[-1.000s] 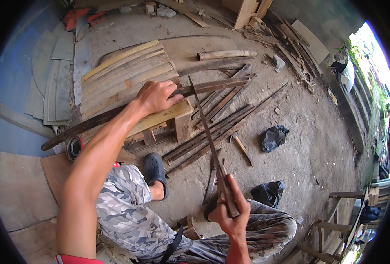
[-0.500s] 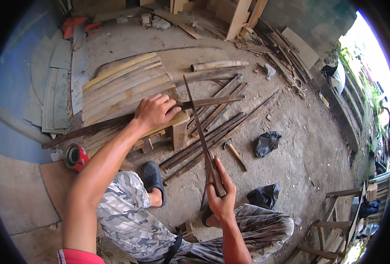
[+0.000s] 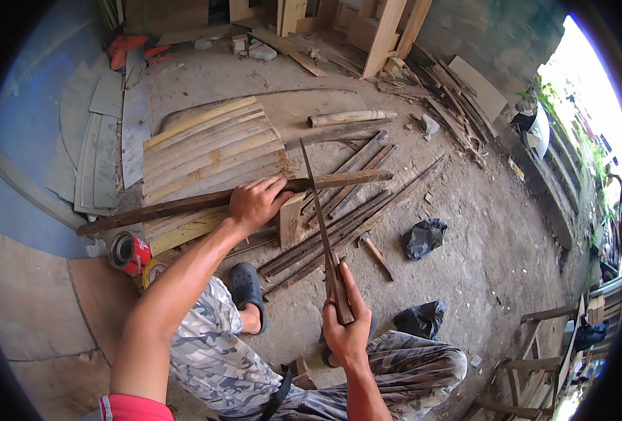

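Observation:
A long, dark wooden strip (image 3: 150, 212) lies across a low stand of pale wooden slats (image 3: 213, 147). My left hand (image 3: 255, 203) is closed over the strip near the stand's right edge and holds it down. In my right hand (image 3: 346, 326) is a handsaw (image 3: 325, 242), gripped by its wooden handle. The narrow blade points away from me and crosses the strip just right of my left hand. Whether its teeth have cut into the wood, I cannot tell. The strip's right end sticks out past the blade over the ground.
Several dark strips (image 3: 353, 214) lie on the ground beyond the saw, beside a hammer (image 3: 376, 257). Black plastic bags (image 3: 425, 237) are to the right. A red can (image 3: 129, 252) stands at the stand's left. Scrap wood (image 3: 458, 105) is piled along the far wall.
The saw and my right hand have drawn back slightly toward me. The strip's right end has come nearer, while my left hand keeps its hold. The whole view has shifted a little.

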Demonstrator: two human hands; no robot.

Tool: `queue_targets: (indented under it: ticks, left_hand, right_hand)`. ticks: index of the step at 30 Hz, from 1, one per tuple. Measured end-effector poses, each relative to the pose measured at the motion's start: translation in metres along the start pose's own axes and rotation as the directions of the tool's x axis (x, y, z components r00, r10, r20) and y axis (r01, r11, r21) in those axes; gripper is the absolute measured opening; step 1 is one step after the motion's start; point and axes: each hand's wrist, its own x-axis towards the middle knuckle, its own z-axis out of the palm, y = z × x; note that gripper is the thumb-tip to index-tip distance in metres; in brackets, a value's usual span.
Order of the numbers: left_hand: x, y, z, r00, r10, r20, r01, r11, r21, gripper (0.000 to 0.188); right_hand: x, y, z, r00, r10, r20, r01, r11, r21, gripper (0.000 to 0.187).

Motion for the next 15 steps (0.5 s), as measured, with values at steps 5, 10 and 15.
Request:
queue_targets:
  ticks: [5,10,15]
  left_hand:
    - [0.007,-0.002,-0.005,0.999,-0.040,0.031,0.043,0.996,-0.083,0.028]
    - [0.007,-0.029,-0.014,0.995,0.089,0.053,-0.085,0.994,-0.075,0.021]
    - [0.008,-0.044,-0.025,0.991,0.018,0.130,-0.008,0.997,-0.077,0.026]
  right_hand:
    - [0.001,0.002,-0.005,0.998,0.042,0.038,-0.044,0.999,0.030,0.067]
    - [0.006,0.017,0.002,0.998,0.022,0.067,-0.025,0.999,0.048,0.067]
    - [0.013,0.013,0.016,0.992,-0.013,0.123,0.011,1.000,0.019,0.069]
